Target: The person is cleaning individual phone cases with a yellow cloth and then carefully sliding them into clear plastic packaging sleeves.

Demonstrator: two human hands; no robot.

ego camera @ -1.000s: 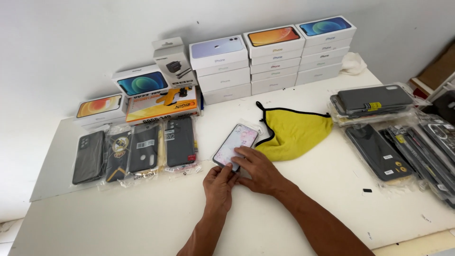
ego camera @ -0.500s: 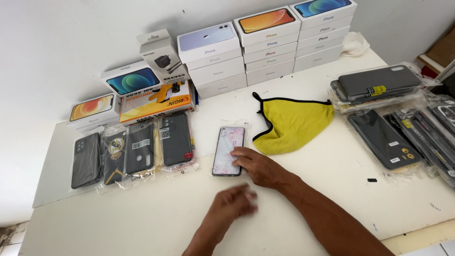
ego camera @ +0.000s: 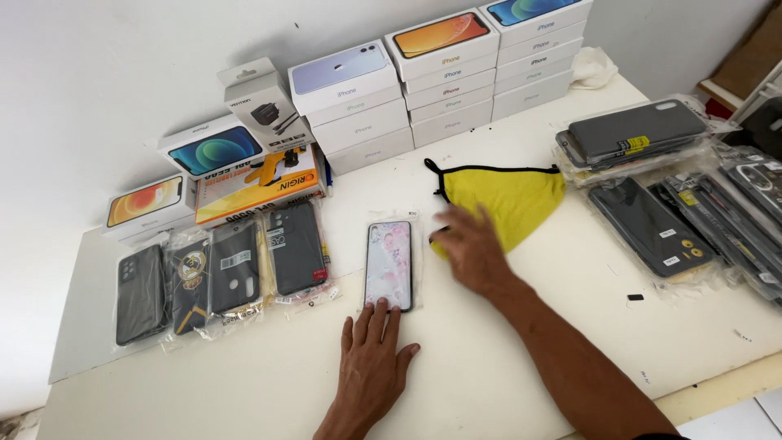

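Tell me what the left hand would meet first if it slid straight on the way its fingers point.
The left hand already has fingertips at the floral phone case, so that case comes first.

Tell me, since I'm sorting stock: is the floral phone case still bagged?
Bagged: the floral phone case lies flat inside clear plastic whose edges show around it.

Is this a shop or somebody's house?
Probably a small phone shop or stockroom. Stacked phone boxes line the wall, and bagged phone cases lie in rows on the white table. The left hand touches a flowery case.
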